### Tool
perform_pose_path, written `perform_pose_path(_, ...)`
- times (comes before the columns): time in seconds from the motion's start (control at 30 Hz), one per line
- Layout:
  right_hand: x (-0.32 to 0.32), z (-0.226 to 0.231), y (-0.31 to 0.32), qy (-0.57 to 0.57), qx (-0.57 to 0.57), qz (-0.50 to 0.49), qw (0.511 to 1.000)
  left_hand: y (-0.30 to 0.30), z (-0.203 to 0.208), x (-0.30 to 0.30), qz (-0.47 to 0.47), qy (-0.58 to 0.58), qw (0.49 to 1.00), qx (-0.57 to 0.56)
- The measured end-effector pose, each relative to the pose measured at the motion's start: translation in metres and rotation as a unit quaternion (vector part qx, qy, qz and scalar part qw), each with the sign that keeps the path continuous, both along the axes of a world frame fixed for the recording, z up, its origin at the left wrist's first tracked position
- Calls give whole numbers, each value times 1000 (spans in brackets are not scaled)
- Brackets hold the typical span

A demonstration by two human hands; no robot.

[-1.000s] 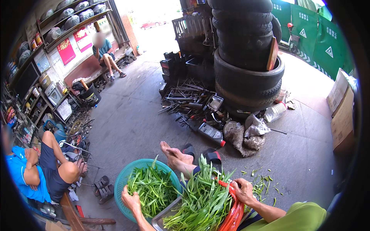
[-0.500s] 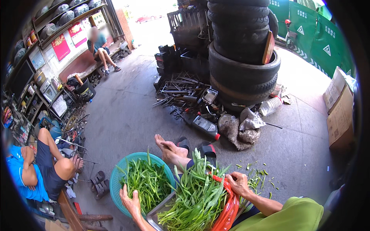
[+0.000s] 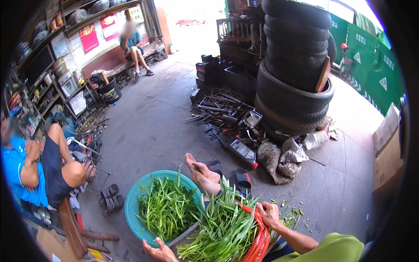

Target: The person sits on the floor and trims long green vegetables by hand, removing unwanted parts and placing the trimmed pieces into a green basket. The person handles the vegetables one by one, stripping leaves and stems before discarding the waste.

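Note:
My left hand (image 3: 159, 252) is at the near rim of the round turquoise basket (image 3: 132, 215), fingers apart and nothing in them. Inside that basket lies a heap of leafy green vegetables (image 3: 168, 205). My right hand (image 3: 268, 214) is closed on the edge of a red plastic bag (image 3: 259, 239). A larger pile of long-stemmed leafy greens (image 3: 224, 222) lies beside the bag, over my lap. Part of a metal tray (image 3: 185, 234) shows between this pile and the basket; the greens hide the rest.
Stem scraps (image 3: 297, 215) lie on the floor at right. Ahead are my bare feet (image 3: 201, 171), slippers (image 3: 242, 180), a grey bottle (image 3: 242, 153) and stacked tyres (image 3: 292, 98). One person (image 3: 32, 170) sits at left, another (image 3: 133, 46) on a far bench. Cardboard boxes (image 3: 386, 153) stand at right.
My left hand has drawn back from the basket's side toward me. My right hand stays at the red bag. The whole view has shifted slightly, with the background moving rightward.

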State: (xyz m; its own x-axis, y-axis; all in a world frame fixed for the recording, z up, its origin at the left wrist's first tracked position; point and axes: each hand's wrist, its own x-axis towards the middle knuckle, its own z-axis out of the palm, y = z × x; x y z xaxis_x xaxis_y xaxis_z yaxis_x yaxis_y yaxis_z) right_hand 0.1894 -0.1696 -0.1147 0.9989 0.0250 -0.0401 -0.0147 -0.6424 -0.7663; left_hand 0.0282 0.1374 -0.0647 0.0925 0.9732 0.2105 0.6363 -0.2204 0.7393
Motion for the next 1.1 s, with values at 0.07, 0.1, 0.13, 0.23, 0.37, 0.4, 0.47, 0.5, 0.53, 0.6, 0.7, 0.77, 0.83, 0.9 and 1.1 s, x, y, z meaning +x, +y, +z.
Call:
perform_pose_path(0.07, 0, -6, -2, -3, 5, -13, 1000, 1, -15, -5, -4, -53, 998, -31)
perform_pose_path(0.1, 0, -6, -2, 4, 47, -17, 999, -1, -19, -6, 0, -25, 1000, -13)
perform_pose_path(0.13, 2, -10, -1, 17, 55, -21, 998, -1, -21, -7, 4, 2, 1000, 9)
perform_pose_path(0.23, 7, -11, -2, 29, 71, -6, 997, 0, -33, -10, -5, 79, 994, 75)
perform_pose_path(0.37, 7, -4, -6, 13, 21, 3, 1000, 8, -57, -9, 1, 100, 992, 75)
perform_pose_path(0.4, 9, -12, -7, -8, 6, 8, 1000, 8, -57, -10, -5, 112, 992, 59)
perform_pose_path(0.47, 11, -8, -3, 36, 20, -1, 999, 5, -42, -6, 8, 128, 992, 5)
perform_pose_path(0.5, 9, -13, -6, 54, 62, -10, 997, 2, -42, -9, 5, 148, 989, -14)
perform_pose_path(0.53, 9, -13, -3, 50, 60, -4, 997, 1, -33, -6, 9, 159, 987, -27)
perform_pose_path(0.6, 6, -10, -6, 31, 56, 0, 998, 6, -46, -14, -2, 154, 988, -5)
perform_pose_path(0.7, 8, -4, -1, 52, 92, -4, 994, 7, -51, -12, 5, 143, 990, -9)
perform_pose_path(0.77, 9, -14, -6, 68, 83, -9, 994, 5, -55, -12, 3, 134, 991, 2)
perform_pose_path(0.83, 5, -10, -8, 69, 79, -10, 994, 0, -53, -15, 3, 134, 991, 12)
perform_pose_path(0.9, 7, -9, -3, 61, 87, -2, 994, 5, -55, -16, -3, 146, 989, 17)
perform_pose_path(1.1, 5, -15, -13, 43, 82, -2, 996, -6, -43, -15, -14, 148, 989, -19)
